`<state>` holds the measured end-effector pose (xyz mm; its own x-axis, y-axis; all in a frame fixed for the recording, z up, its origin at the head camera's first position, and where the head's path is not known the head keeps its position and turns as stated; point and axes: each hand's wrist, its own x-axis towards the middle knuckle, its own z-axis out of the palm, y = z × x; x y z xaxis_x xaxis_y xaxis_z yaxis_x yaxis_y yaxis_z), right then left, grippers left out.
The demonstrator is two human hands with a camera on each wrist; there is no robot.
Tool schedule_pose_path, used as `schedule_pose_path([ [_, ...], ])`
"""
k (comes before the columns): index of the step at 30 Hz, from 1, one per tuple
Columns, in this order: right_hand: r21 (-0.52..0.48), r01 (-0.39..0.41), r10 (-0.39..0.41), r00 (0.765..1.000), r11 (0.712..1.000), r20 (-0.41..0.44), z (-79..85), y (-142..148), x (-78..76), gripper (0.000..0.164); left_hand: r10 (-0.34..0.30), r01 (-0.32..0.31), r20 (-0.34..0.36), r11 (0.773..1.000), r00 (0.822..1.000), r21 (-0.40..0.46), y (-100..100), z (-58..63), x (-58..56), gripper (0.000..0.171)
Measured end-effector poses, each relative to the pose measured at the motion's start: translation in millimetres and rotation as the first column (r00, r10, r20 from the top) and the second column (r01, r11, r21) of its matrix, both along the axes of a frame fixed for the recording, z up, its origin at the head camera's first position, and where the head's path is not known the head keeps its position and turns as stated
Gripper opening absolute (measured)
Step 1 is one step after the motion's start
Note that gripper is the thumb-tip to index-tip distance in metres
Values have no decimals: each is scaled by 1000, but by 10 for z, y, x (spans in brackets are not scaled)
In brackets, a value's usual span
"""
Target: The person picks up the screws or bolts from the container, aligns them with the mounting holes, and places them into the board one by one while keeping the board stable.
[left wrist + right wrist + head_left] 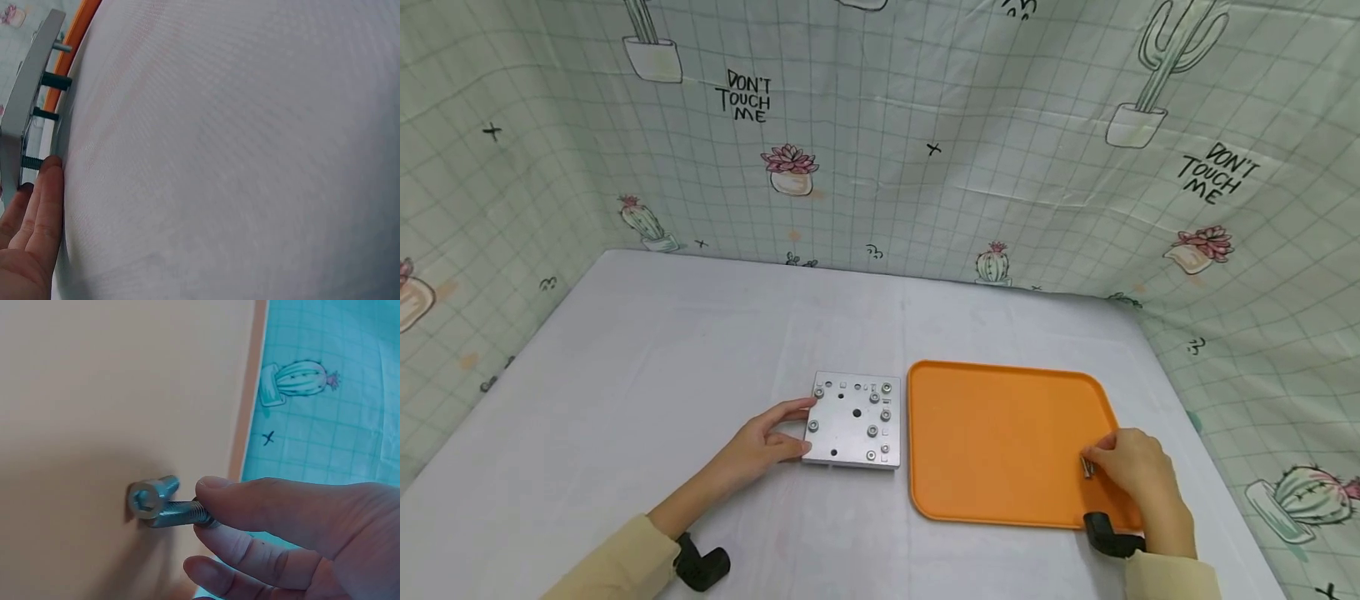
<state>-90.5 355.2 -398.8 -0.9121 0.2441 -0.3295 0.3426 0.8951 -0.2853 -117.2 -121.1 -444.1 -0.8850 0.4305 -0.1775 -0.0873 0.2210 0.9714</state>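
A silver metal plate (pixel 846 437) lies left of the orange tray (pixel 1000 446), several socket-head screws showing on its top. In the left wrist view, threaded shanks (pixel 56 81) stick out beneath it. My left hand (pixel 769 437) touches the plate's left edge, thumb near the front corner and fingers fairly straight. Over the tray's right side, my right hand (pixel 1138 462) pinches a silver screw (pixel 178 514) by its threaded end, between thumb and forefinger. Another socket-head screw (pixel 147 500) lies against it, hex recess towards the camera.
White cloth (pixel 700 350) covers the table. Behind and at the sides hangs a patterned curtain (pixel 880 150). A black wrist mount sits at each forearm, the right one (pixel 1108 537) over the tray's front rim.
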Motion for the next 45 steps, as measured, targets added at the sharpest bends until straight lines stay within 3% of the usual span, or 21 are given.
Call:
schedule_pose_path([
  [8, -33, -42, 40, 997, 999, -65, 102, -94, -22, 27, 1, -1, -2, 1000, 1000, 1, -5, 19, 1, 63],
  [17, -165, -130, 99, 978, 978, -183, 250, -465, -61, 22, 2, -2, -9, 1000, 1000, 2, -7, 5, -10, 62],
  [28, -182, -313, 236, 907, 932, -350, 387, -1185, -185, 15, 9, -9, -2, 1000, 1000, -1, -7, 7, -2, 63],
  [38, -209, -427, 321, 858, 880, -401, 320, -1706, -361, 9, 7, -7, 6, 1000, 1000, 10, 1, 12, -2, 63],
  [45, -193, -496, 368, 807, 847, -461, 214, -1968, -510, 10, -4, 4, 0, 1000, 1000, 23, -5, -7, 10, 63],
])
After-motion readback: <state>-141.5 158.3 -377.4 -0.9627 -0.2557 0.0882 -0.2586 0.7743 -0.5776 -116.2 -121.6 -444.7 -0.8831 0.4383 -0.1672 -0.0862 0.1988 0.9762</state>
